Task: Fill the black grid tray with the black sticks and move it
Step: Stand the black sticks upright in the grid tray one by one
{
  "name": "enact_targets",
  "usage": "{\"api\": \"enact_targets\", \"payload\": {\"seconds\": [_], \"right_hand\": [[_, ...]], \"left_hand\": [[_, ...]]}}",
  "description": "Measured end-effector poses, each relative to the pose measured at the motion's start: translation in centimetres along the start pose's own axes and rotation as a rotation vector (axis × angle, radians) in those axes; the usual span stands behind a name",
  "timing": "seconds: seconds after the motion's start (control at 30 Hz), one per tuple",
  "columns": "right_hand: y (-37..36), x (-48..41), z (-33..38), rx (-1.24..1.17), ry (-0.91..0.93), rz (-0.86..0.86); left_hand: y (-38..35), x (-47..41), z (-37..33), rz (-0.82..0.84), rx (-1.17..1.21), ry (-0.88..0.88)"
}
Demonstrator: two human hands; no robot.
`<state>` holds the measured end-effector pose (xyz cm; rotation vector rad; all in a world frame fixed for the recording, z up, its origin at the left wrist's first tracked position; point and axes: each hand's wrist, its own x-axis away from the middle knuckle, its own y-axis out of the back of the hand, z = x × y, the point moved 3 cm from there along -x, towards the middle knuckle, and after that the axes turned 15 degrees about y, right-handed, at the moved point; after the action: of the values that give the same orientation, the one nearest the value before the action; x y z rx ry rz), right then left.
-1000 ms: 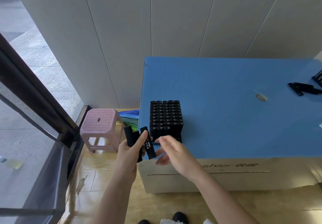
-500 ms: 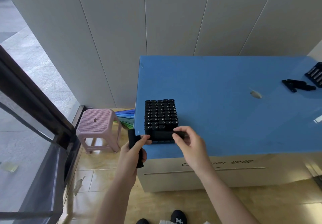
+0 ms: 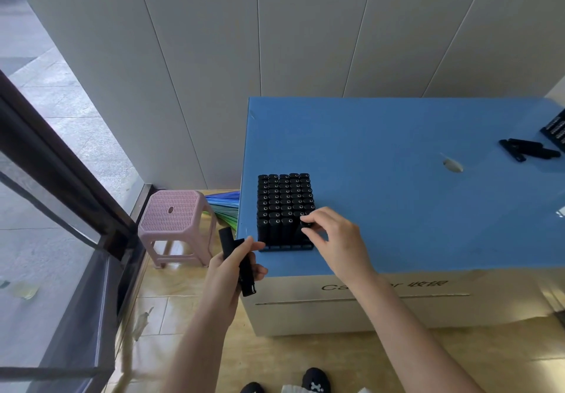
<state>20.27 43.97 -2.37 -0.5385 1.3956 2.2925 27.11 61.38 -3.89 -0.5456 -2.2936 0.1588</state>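
Observation:
The black grid tray (image 3: 286, 247) stands near the front left corner of the blue table top (image 3: 397, 197), packed with several upright black sticks (image 3: 286, 200). My right hand (image 3: 334, 239) pinches the top of one stick (image 3: 305, 224) standing at the tray's near right corner. My left hand (image 3: 227, 273) hovers just off the table's left edge and grips two black sticks (image 3: 241, 262), held roughly upright. A few loose black sticks (image 3: 527, 149) lie at the far right of the table.
A second black tray (image 3: 556, 129) is cut off by the right frame edge. A pink plastic stool (image 3: 177, 224) stands left of the table, beside a glass wall. A folded blue-green umbrella (image 3: 223, 206) lies between the stool and the table.
My right hand took a stick from the left hand, turned it upright and set it into the tray's near right corner. The left hand now holds fewer sticks.

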Motion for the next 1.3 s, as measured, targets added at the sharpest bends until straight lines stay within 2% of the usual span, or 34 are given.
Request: {"api": "enact_targets", "payload": {"seconds": [0.27, 0.43, 0.5, 0.6, 0.67, 0.73, 0.8, 0.9, 1.0, 1.1, 1.2, 1.3], "right_hand": [[-0.5, -0.4, 0.1, 0.139, 0.056, 0.003], [-0.4, 0.0, 0.3, 0.194, 0.045, 0.001], [-0.6, 0.6, 1.0, 0.086, -0.037, -0.005], [-0.9, 1.8, 2.9, -0.311, -0.256, 0.004], [-1.5, 2.4, 4.0, -0.567, -0.408, 0.122], [-1.9, 2.7, 4.9, -0.662, -0.442, 0.218], [-1.8, 2.7, 5.2, -0.697, -0.431, 0.167], [-1.1, 2.7, 4.5, -0.754, -0.508, 0.012], [0.0, 2.9, 2.9, -0.707, -0.544, -0.071], [1.3, 3.0, 1.0, -0.533, -0.509, -0.124], [2.4, 2.8, -0.6, -0.28, -0.391, -0.05], [2.9, 2.1, -1.4, -0.149, -0.31, -0.02]], "left_hand": [[0.4, 0.3, 0.1, -0.129, -0.121, -0.005], [0.2, 1.0, -0.3, -0.099, -0.099, -0.04], [0.1, 1.0, -0.2, -0.094, -0.103, -0.058], [0.0, 0.9, -0.1, -0.088, -0.09, -0.076], [-0.2, 0.7, -0.1, -0.073, -0.094, -0.1], [-0.6, 0.6, 0.1, -0.048, -0.119, -0.121], [-1.1, 0.6, 0.2, -0.021, -0.147, -0.126], [-1.5, 0.6, 0.3, 0.001, -0.174, -0.121], [-1.4, 0.5, 0.1, 0.004, -0.229, -0.121], [-1.1, 0.3, -0.2, -0.003, -0.226, -0.116], [-0.7, 0.1, -0.2, -0.011, -0.207, -0.097], [-0.5, 0.1, -0.3, -0.015, -0.201, -0.07]]}}
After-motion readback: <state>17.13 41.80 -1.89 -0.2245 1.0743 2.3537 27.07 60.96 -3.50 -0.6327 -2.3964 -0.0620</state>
